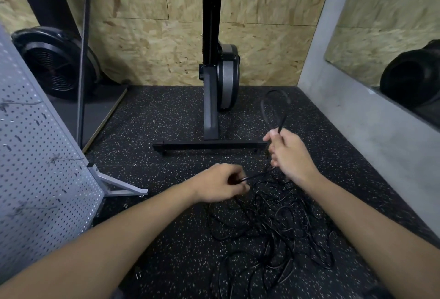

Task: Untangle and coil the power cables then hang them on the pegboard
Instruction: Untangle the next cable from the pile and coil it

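Observation:
A tangle of thin black power cables (269, 234) lies on the speckled black floor below my hands. My right hand (289, 153) grips one cable, and a loop of that cable (271, 105) stands up above the fist. The same cable runs taut down to my left hand (220, 183), which pinches it between curled fingers. A grey pegboard (35, 155) with a few hooks stands tilted at the left on a metal foot (119, 184). A plug (138, 275) lies on the floor near my left forearm.
A black exercise machine stands ahead, its base bar (207, 145) crossing the floor just beyond my hands. A black fan (57, 62) sits at the back left behind a dark pole. A grey concrete ledge (357, 117) borders the right side. Chipboard walls close the back.

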`<state>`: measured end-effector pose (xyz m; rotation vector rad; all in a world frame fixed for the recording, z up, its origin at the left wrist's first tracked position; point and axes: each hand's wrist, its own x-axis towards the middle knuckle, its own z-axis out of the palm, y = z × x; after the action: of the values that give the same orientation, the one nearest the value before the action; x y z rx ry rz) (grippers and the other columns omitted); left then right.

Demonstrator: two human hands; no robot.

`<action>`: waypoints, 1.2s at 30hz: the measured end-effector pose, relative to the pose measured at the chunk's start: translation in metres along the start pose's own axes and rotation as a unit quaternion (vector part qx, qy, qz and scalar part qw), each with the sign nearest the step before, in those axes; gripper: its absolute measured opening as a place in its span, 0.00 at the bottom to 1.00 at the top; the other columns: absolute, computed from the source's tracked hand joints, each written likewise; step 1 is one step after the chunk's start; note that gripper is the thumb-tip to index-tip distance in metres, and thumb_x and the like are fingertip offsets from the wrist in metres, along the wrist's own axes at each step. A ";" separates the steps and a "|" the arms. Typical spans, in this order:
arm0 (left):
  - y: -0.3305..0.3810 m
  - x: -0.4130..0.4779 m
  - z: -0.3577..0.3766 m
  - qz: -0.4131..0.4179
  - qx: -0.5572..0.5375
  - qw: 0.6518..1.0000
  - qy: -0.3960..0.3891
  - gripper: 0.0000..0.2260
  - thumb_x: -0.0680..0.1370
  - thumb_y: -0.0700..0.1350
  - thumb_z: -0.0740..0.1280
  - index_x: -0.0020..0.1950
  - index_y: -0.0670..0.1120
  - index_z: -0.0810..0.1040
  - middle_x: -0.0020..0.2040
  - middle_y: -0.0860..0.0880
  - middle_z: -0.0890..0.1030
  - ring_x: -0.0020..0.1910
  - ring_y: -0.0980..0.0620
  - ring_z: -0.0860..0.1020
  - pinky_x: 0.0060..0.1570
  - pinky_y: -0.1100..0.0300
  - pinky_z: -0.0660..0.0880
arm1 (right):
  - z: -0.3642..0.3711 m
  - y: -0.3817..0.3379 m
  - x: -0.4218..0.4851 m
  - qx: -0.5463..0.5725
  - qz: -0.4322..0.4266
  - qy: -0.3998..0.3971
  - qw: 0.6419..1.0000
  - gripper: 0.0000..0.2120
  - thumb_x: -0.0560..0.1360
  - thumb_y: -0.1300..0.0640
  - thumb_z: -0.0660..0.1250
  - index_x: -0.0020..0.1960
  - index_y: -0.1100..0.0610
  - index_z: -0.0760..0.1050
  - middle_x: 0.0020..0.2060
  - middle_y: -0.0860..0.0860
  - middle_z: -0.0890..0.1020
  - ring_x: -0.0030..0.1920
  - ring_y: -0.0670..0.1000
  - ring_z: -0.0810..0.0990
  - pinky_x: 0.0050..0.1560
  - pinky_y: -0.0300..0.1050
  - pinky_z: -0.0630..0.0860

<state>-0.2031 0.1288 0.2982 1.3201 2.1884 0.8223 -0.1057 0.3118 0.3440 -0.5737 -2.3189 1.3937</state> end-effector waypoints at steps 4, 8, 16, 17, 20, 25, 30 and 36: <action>0.001 0.001 0.011 -0.012 -0.057 0.998 -0.024 0.09 0.80 0.50 0.71 0.44 0.48 0.74 0.39 0.52 0.82 0.38 0.53 0.77 0.42 0.58 0.74 | -0.012 -0.017 0.001 0.052 -0.010 0.029 0.998 0.14 0.88 0.53 0.56 0.51 0.58 0.76 0.31 0.47 0.71 0.28 0.44 0.68 0.30 0.43 0.68; -0.013 0.002 0.025 -0.037 -0.036 0.997 -0.060 0.08 0.79 0.49 0.70 0.44 0.50 0.72 0.45 0.47 0.84 0.49 0.43 0.83 0.56 0.45 0.80 | -0.017 -0.015 0.000 -0.002 -0.036 0.037 0.999 0.13 0.87 0.51 0.56 0.51 0.54 0.77 0.33 0.46 0.74 0.28 0.44 0.70 0.31 0.43 0.71; 0.014 -0.006 -0.026 0.021 -0.037 0.997 0.069 0.09 0.80 0.57 0.71 0.48 0.53 0.82 0.39 0.55 0.83 0.39 0.61 0.80 0.50 0.55 0.78 | -0.039 0.002 0.003 -0.185 -0.076 0.010 0.980 0.12 0.88 0.55 0.55 0.61 0.54 0.77 0.38 0.50 0.78 0.31 0.46 0.72 0.29 0.40 0.70; 0.019 -0.010 -0.030 0.031 -0.047 0.995 0.086 0.09 0.79 0.57 0.72 0.47 0.52 0.82 0.39 0.53 0.83 0.38 0.59 0.80 0.49 0.55 0.78 | -0.036 0.004 0.001 -0.197 -0.066 -0.028 0.978 0.12 0.88 0.53 0.56 0.61 0.53 0.78 0.38 0.50 0.79 0.29 0.45 0.71 0.28 0.38 0.69; 0.030 -0.017 -0.038 0.041 -0.073 0.981 0.173 0.09 0.76 0.55 0.76 0.45 0.51 0.83 0.38 0.52 0.84 0.36 0.53 0.83 0.45 0.53 0.82 | -0.026 0.000 -0.009 -0.137 -0.018 -0.136 0.981 0.16 0.86 0.42 0.56 0.61 0.45 0.80 0.39 0.43 0.78 0.32 0.39 0.74 0.36 0.41 0.71; 0.032 -0.020 -0.048 0.076 -0.078 0.939 0.326 0.16 0.67 0.53 0.84 0.45 0.49 0.81 0.40 0.52 0.82 0.39 0.52 0.79 0.42 0.57 0.79 | -0.013 -0.017 -0.019 -0.169 -0.058 -0.262 0.948 0.19 0.80 0.34 0.63 0.55 0.48 0.79 0.31 0.41 0.75 0.31 0.42 0.73 0.36 0.41 0.68; 0.033 -0.021 -0.047 0.125 0.025 0.920 0.370 0.23 0.69 0.53 0.83 0.59 0.51 0.80 0.54 0.53 0.73 0.41 0.57 0.75 0.45 0.65 0.75 | -0.007 -0.019 -0.020 -0.171 -0.068 -0.297 0.937 0.13 0.85 0.42 0.59 0.50 0.47 0.78 0.27 0.44 0.70 0.27 0.45 0.68 0.32 0.43 0.66; 0.026 -0.018 -0.045 0.167 0.179 0.919 0.308 0.24 0.73 0.55 0.78 0.68 0.50 0.82 0.60 0.54 0.75 0.43 0.53 0.79 0.44 0.50 0.82 | -0.004 -0.018 -0.022 -0.251 -0.018 -0.358 0.899 0.22 0.87 0.42 0.54 0.45 0.54 0.77 0.41 0.56 0.84 0.40 0.49 0.77 0.52 0.57 0.78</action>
<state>-0.2082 0.1106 0.3493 1.8457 2.7370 1.1240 -0.0882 0.2951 0.3597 -0.1330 -3.3036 1.0886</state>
